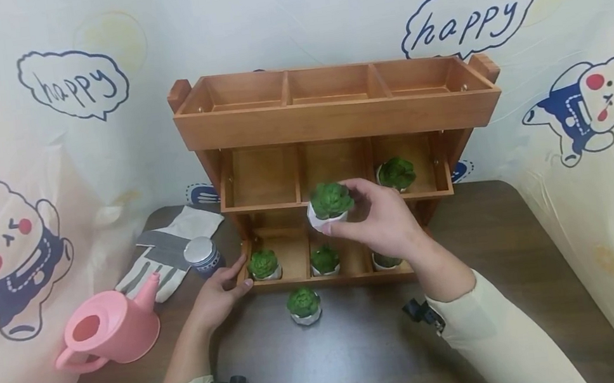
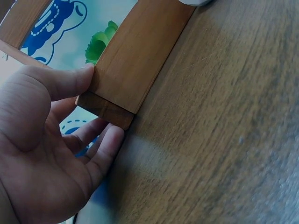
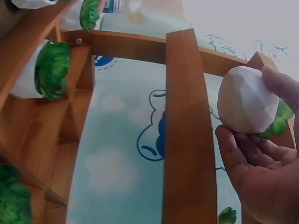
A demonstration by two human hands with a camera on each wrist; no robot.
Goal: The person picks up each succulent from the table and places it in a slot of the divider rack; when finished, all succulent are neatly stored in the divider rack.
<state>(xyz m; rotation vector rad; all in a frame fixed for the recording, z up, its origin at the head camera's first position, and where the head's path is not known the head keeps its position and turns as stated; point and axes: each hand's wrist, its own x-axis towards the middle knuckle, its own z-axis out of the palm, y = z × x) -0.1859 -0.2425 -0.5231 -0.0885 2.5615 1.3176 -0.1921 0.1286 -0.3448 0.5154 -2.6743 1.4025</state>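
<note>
My right hand (image 1: 388,220) holds a small potted succulent (image 1: 331,202) in front of the middle tier of a wooden three-tier planter shelf (image 1: 338,118). In the right wrist view, thumb and fingers pinch its white faceted pot (image 3: 246,100). My left hand (image 1: 218,301) grips the shelf's bottom left corner, thumb on the front board (image 2: 135,60) in the left wrist view. Three succulents stand in the bottom tier: left (image 1: 263,264), middle (image 1: 324,261) and right (image 1: 387,261), the last partly hidden. Another succulent (image 1: 397,173) sits in the middle tier's right compartment.
One more potted succulent (image 1: 304,305) stands on the dark wooden table (image 1: 307,377) before the shelf. To the left are a pink watering can (image 1: 114,330), a blue-and-white tin (image 1: 203,255) and grey-white gloves (image 1: 162,254). A printed cloth (image 1: 285,15) hangs behind.
</note>
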